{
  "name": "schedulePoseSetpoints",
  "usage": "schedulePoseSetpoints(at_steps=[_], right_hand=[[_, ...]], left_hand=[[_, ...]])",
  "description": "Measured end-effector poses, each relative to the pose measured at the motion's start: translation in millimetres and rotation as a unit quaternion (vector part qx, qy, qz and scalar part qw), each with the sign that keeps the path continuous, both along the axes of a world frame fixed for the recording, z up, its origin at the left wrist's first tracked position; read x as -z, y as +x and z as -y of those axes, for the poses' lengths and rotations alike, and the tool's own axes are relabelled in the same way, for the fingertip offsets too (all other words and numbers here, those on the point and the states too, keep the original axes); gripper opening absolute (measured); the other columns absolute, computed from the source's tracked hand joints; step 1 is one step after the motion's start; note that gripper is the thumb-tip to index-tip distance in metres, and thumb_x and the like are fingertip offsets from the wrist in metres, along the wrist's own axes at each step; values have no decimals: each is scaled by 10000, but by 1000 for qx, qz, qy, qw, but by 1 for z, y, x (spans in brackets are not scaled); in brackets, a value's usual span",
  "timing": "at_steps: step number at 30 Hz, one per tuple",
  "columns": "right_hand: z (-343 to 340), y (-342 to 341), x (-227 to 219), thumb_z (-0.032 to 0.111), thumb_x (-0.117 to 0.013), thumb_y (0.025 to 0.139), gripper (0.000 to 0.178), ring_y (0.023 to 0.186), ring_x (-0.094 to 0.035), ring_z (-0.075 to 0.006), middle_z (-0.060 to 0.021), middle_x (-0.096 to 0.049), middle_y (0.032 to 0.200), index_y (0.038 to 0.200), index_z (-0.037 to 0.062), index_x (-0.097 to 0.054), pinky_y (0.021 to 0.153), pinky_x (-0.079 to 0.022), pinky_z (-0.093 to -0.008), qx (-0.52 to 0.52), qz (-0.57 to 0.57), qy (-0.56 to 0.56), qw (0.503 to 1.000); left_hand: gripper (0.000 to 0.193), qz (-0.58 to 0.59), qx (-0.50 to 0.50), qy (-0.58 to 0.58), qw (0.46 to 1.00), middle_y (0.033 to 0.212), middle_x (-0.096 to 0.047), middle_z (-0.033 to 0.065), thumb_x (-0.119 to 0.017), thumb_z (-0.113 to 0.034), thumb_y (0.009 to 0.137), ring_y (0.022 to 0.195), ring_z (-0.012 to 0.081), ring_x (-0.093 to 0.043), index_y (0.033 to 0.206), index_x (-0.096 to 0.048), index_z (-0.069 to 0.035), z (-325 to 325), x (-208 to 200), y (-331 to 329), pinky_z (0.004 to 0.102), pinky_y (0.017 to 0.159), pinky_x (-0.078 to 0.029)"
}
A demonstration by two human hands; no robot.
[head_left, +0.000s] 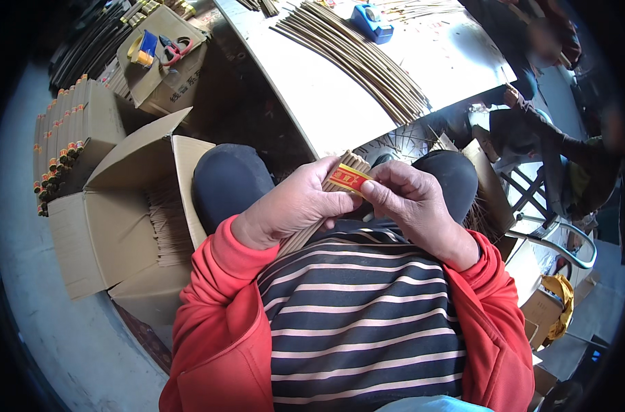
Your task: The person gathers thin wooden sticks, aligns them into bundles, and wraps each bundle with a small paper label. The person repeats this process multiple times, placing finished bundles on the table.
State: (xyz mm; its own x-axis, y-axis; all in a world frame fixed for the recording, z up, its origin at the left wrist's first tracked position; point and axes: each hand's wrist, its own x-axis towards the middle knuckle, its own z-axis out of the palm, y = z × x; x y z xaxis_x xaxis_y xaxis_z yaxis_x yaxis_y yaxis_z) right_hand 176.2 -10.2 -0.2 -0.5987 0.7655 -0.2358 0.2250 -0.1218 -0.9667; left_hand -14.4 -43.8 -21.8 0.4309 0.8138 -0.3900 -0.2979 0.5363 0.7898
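A bundle of thin brown incense sticks (303, 237) lies slantwise over my lap, its upper end between my hands. My left hand (300, 203) is wrapped round the bundle. Near the top, a red and yellow paper label (348, 178) goes across the sticks. My right hand (410, 195) pinches the label's right end, thumb in front and fingers curled behind. The lower end of the bundle is partly hidden by my left wrist and sleeve.
A white table (312, 103) ahead carries loose sticks (357, 58) and a blue tape dispenser (372, 23). An open cardboard box (123, 233) with sticks stands at left. Labelled bundles (68, 134) are stacked beyond it. Red-handled scissors (177, 51) lie on another box. A person (532, 41) is at far right.
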Motion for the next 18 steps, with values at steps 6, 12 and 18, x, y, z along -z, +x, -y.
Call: schedulePoseSetpoints(at_steps=[6,12,18], right_hand=[[1,-12,2,146,-597,895,170,622,-482,-45,-17,-559,689,905,-24,-598,533,-418,-199,23,43,63,997],[1,-17,5,170,-621,881,194,607,-488,-49,-31,-574,680,885,-23,-606,519,-424,-206,41,27,73,996],[1,-25,6,192,-593,896,192,588,-470,-22,9,-558,671,824,14,-591,499,-391,-173,54,45,90,993]], left_hand=[[368,-1,13,5,1000,876,-549,17,-628,-117,851,669,36,-501,1164,-467,-11,0,1,-6,155,541,-436],[328,4,4,27,1000,846,-544,9,-626,-113,851,638,38,-499,1128,-485,-10,0,5,-9,155,522,-429],[308,21,3,17,1000,834,-547,15,-638,-99,839,607,41,-515,1092,-486,-11,-2,3,-15,148,516,-439]])
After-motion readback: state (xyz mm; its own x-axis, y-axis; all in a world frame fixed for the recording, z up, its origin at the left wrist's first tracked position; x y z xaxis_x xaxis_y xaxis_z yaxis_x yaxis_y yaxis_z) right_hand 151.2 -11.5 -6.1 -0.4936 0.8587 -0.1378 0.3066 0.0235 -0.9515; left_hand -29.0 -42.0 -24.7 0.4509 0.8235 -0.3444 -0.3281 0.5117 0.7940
